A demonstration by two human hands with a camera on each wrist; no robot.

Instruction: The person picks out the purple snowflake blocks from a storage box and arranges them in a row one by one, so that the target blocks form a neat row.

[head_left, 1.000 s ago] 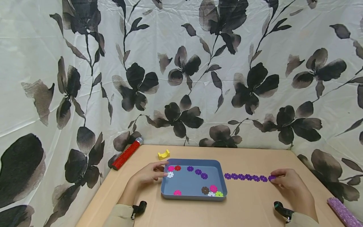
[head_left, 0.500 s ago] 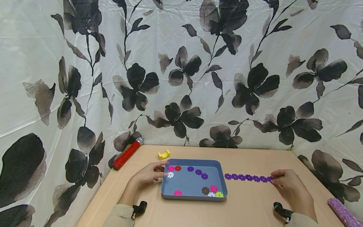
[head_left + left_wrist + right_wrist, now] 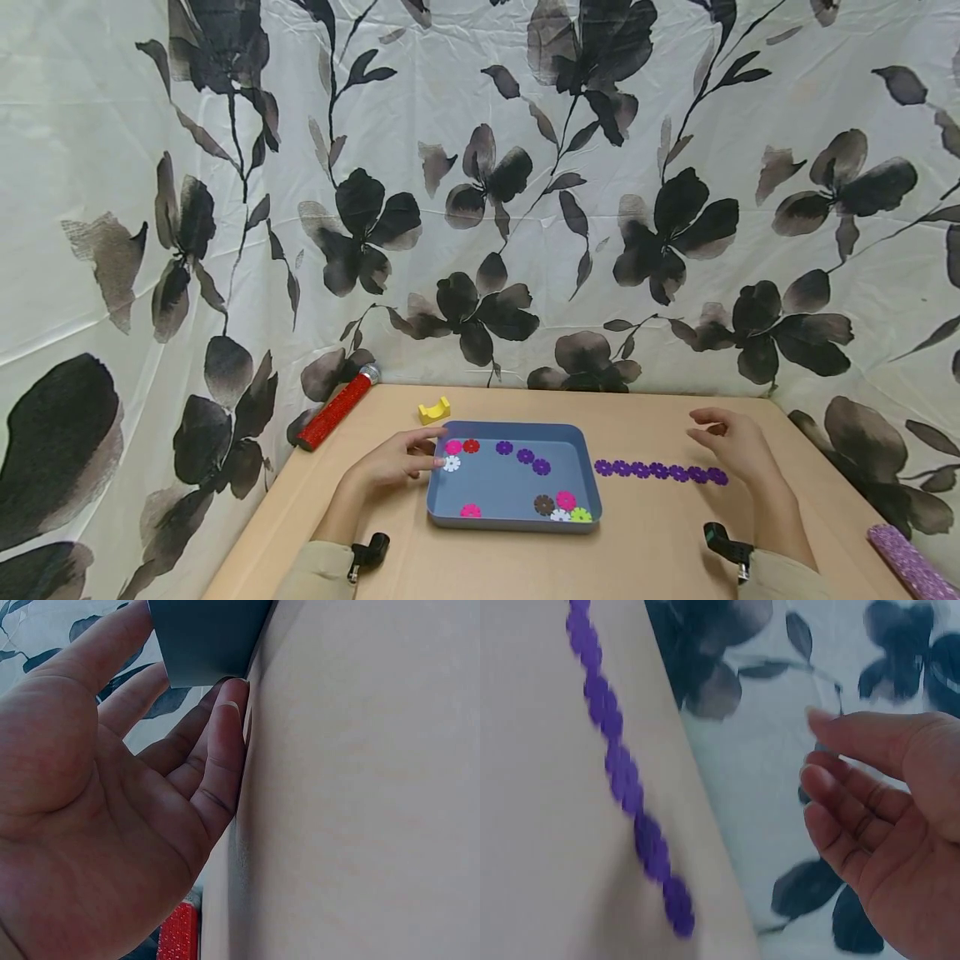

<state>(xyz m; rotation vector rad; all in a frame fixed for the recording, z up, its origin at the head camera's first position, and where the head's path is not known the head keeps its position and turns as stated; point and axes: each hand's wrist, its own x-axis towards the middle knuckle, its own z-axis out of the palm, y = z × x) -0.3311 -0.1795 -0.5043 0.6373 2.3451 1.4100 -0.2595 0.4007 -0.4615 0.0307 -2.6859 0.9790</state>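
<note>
My left hand point(image 3: 390, 458) holds the left rim of a blue-grey tray point(image 3: 495, 525), thumb over the edge and fingers by the far corner. The tray wall point(image 3: 214, 645) stands against the fingers in the left wrist view. Right of the tray, several purple flower-shaped discs point(image 3: 658, 471) lie in a line on the table, touching one another. My right hand point(image 3: 738, 442) is beyond that line's right end, apart from it, with loosely bent fingers and nothing between them. The same purple discs point(image 3: 622, 780) run down the right wrist view, left of the hand.
Inside the tray lie purple discs point(image 3: 525, 456), pink discs point(image 3: 566, 500), a red point(image 3: 470, 446), a brown point(image 3: 543, 504), white point(image 3: 452, 463) and a lime-green disc point(image 3: 581, 515). Around are a yellow holder point(image 3: 434, 410), a red glittery tube point(image 3: 337, 408) and a purple glittery roll point(image 3: 911, 562).
My right hand has let go of the last purple disc, now lying at the line's right end. It has lifted up and away toward the back. The left hand keeps its place.
</note>
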